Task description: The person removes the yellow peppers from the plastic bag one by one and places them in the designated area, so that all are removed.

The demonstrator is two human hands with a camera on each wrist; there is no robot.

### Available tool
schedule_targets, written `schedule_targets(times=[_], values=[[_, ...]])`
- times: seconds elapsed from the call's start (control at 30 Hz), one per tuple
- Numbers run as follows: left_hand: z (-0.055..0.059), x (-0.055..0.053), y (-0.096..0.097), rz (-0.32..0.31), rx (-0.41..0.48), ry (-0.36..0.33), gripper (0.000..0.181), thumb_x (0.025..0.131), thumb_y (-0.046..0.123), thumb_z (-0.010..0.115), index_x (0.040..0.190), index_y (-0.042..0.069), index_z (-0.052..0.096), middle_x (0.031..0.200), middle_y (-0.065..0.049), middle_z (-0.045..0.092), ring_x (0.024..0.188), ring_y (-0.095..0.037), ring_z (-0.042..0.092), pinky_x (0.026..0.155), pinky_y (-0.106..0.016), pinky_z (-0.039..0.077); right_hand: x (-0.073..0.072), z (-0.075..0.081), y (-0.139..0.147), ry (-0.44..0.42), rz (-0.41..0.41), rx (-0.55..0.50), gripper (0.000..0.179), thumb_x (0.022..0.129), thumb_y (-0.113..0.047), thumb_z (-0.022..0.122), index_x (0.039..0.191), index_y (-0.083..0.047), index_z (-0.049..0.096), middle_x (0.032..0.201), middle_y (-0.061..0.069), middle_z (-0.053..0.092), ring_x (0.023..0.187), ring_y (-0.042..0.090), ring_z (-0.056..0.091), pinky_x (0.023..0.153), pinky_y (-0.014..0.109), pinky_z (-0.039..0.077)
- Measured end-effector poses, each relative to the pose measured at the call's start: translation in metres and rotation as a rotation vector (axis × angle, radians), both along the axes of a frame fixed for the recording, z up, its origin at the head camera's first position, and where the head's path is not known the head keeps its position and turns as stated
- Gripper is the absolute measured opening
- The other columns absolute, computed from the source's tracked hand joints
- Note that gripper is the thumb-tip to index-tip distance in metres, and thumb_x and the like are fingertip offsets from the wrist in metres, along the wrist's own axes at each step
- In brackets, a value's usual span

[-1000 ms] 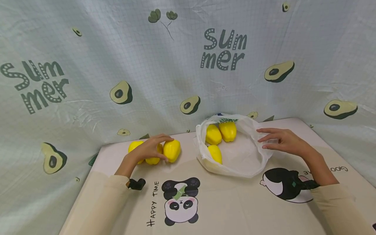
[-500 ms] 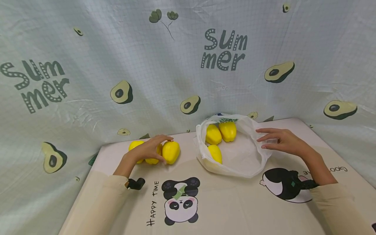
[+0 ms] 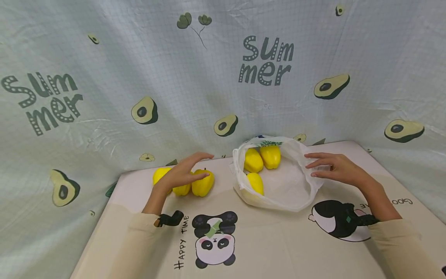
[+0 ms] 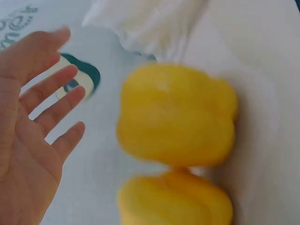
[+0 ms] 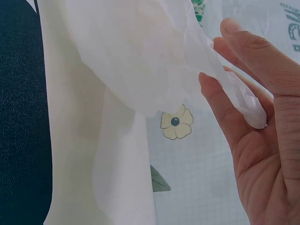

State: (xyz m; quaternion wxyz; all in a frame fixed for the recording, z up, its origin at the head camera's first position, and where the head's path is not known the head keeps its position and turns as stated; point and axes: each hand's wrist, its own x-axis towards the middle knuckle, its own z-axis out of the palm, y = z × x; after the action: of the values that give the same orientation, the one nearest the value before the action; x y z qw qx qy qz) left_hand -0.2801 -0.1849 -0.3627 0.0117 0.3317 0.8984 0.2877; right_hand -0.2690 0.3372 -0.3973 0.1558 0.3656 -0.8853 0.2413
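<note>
Partly, left hand (image 3: 179, 175) hides middle yellow pepper (image 3: 182, 190) on table (image 3: 278, 248) from us; bag (image 3: 278, 202) half-covers front pepper (image 3: 256, 183) inside; end pepper (image 3: 202, 188) blurs in left wrist view. Glossy, lobed skins; crinkled, thin white plastic. Left fingers spread wide, near end pepper; right hand (image 3: 339, 168), fingers loosely bent, touches bag; whether gripping, we cannot tell.

Peppers (image 3: 203, 184): plain yellow, all; dark stem (image 3: 205, 169) on one. Bag (image 3: 275, 202): translucent white, green leaf print (image 3: 270, 143), small blue mark (image 3: 260, 136) at rim. Backdrop sheet (image 3: 191, 77): pale grey-green, fine grid; avocado prints (image 3: 325, 86) yellow-green, edged dark green, dark stones; grey-green "SUMMER" lettering (image 3: 266, 60), pale dots in strokes; cream flower (image 5: 185, 129), dark centre. Tabletop (image 3: 271, 240): pale beige; black-and-white panda print (image 3: 215, 248), pink cheeks; dark "HAPPY TIME" lettering (image 3: 182, 244). Sleeves (image 3: 130, 240): plain beige.
</note>
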Motion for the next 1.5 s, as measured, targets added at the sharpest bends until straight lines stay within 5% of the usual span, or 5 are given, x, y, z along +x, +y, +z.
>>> schedule_targets(times=[0.53,0.7,1.0,1.23,1.5], values=[[0.016,0.007,0.068,-0.171,0.056,0.144,0.042,0.098,0.015,0.067,0.138,0.006,0.059,0.142,-0.008,0.057,0.133,-0.026,0.051,0.114,-0.044,0.042,0.0,0.0,0.001,0.0,0.028,-0.031,0.028,0.078,-0.008,0.085,0.105,-0.011,0.08,0.13,0.017,0.066,0.098,-0.004,0.054,0.057,0.019,0.045],[0.02,0.008,0.096,-0.25,-0.043,0.121,0.037,0.099,0.014,0.065,0.135,0.007,0.06,0.139,-0.007,0.059,0.131,-0.023,0.052,0.116,-0.041,0.039,0.0,0.0,0.001,0.005,0.026,-0.028,0.027,0.078,-0.008,0.085,0.105,-0.011,0.08,0.129,0.017,0.067,0.105,0.0,0.056,0.058,0.02,0.045],[0.024,-0.005,0.139,-0.351,-0.281,-0.047,0.034,0.1,0.01,0.063,0.134,0.008,0.061,0.136,-0.009,0.06,0.125,-0.022,0.057,0.109,-0.031,0.045,0.0,0.0,0.0,0.003,0.018,-0.028,0.027,0.079,-0.008,0.085,0.105,-0.012,0.08,0.129,0.016,0.067,0.1,0.0,0.057,0.058,0.019,0.046],[0.032,-0.016,0.156,-0.438,-0.434,-0.072,0.014,0.095,0.002,0.068,0.109,0.004,0.07,0.1,-0.006,0.067,0.092,-0.018,0.058,0.087,-0.024,0.052,-0.001,-0.002,0.003,0.005,0.035,-0.038,0.027,0.079,-0.007,0.085,0.105,-0.013,0.08,0.129,0.016,0.067,0.098,-0.004,0.055,0.058,0.019,0.045],[0.042,-0.026,0.164,-0.423,-0.561,-0.107,0.026,0.093,0.005,0.074,0.119,0.008,0.073,0.111,-0.004,0.07,0.098,-0.019,0.061,0.09,-0.021,0.051,-0.002,0.0,0.002,0.021,0.037,-0.027,0.028,0.077,-0.007,0.086,0.104,-0.013,0.081,0.127,0.017,0.067,0.093,-0.002,0.057,0.056,0.019,0.045]])
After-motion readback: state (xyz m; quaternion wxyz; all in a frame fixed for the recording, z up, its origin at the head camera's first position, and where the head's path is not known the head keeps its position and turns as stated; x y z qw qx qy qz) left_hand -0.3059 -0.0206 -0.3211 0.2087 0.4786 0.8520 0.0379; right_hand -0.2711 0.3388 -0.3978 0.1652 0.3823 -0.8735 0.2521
